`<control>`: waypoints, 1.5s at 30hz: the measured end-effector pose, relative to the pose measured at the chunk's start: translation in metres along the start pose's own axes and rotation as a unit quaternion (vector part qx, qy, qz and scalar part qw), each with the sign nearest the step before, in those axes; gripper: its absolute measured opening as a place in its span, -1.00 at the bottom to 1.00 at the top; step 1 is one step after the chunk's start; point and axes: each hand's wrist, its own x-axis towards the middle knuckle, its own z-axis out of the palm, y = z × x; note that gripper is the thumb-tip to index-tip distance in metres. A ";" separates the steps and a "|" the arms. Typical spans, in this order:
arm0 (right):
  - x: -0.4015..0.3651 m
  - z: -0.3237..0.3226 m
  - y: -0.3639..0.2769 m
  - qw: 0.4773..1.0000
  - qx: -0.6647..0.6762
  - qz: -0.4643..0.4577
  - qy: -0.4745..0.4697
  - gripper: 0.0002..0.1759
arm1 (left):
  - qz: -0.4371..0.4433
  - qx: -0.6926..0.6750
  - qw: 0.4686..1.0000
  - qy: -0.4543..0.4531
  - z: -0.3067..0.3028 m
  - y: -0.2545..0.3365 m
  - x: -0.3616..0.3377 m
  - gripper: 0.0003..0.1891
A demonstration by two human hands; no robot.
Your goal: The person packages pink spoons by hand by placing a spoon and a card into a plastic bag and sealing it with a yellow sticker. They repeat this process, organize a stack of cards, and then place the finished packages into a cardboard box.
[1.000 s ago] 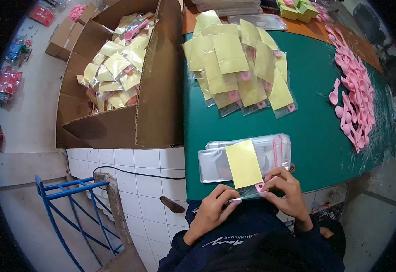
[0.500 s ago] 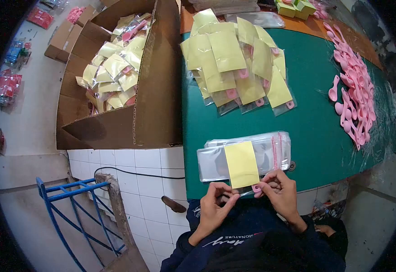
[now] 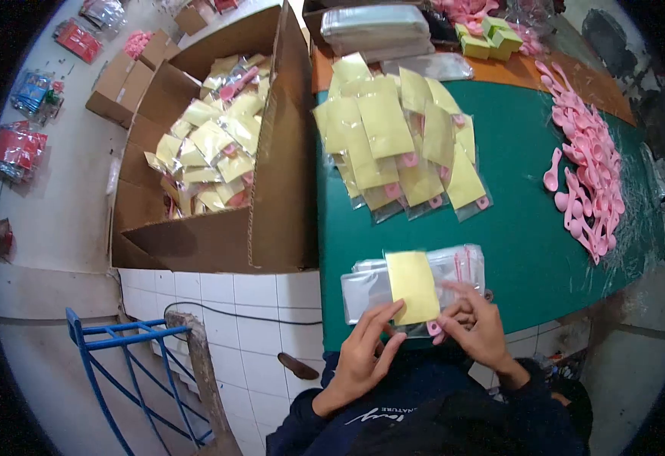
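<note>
A yellow card (image 3: 413,287) lies over a stack of clear plastic bags (image 3: 366,292) near the table's front edge. Below the card, the end of a pink spoon (image 3: 433,329) shows in clear plastic. My left hand (image 3: 368,343) is open, its fingers apart, with a fingertip touching the card's left side. At the card's lower right, my right hand (image 3: 473,325) has thumb and fingers closed at the pink spoon end.
Packed yellow cards (image 3: 382,121) spread over the green table (image 3: 511,152). Loose pink spoons (image 3: 587,144) are heaped at the right. A cardboard box (image 3: 283,152) of packed cards stands at the left. A blue metal frame (image 3: 119,328) is at lower left.
My left hand has let go of the plastic's lower edge and opened, moving to the card's left side. My right hand stays by the spoon end. The whole view has shifted slightly.
</note>
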 end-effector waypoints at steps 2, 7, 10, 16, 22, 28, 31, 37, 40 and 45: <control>0.019 -0.009 -0.015 0.993 -0.031 -0.109 0.019 -0.42 | 0.086 0.032 0.995 0.028 -0.009 0.005 0.026 -0.51; 0.118 -0.044 -0.082 0.942 -0.246 -0.207 0.095 -0.30 | 0.186 0.124 0.969 0.102 -0.025 0.015 0.131 -0.49; 0.192 -0.068 -0.070 0.739 -0.510 -0.327 0.295 -0.01 | 0.156 0.210 0.948 0.184 -0.025 -0.019 0.189 -0.33; 0.257 -0.081 -0.059 0.867 -0.370 -0.256 0.213 0.30 | -0.074 0.117 0.982 0.128 -0.015 -0.058 0.256 -0.20; 0.240 -0.080 -0.075 0.972 0.028 -0.211 0.101 0.15 | 0.030 0.109 0.977 0.181 0.009 -0.062 0.269 -0.28; 0.232 -0.081 -0.084 0.970 0.101 -0.220 0.037 0.04 | 0.140 0.064 0.963 0.221 0.022 -0.062 0.274 -0.33; 0.224 -0.077 -0.092 0.973 0.067 -0.222 0.010 0.03 | 0.162 -0.016 0.968 0.194 0.020 -0.054 0.270 -0.36; 0.207 -0.065 -0.103 0.962 0.083 -0.259 -0.020 -0.03 | 0.222 0.007 0.956 0.190 0.018 -0.044 0.268 -0.40; 0.207 -0.066 -0.103 0.955 0.067 -0.288 0.007 -0.08 | 0.222 -0.009 0.961 0.166 0.015 -0.044 0.267 -0.42; 0.216 -0.097 -0.087 0.954 0.153 -0.244 0.081 -0.30 | 0.210 -0.300 0.924 0.107 0.006 -0.052 0.278 -0.39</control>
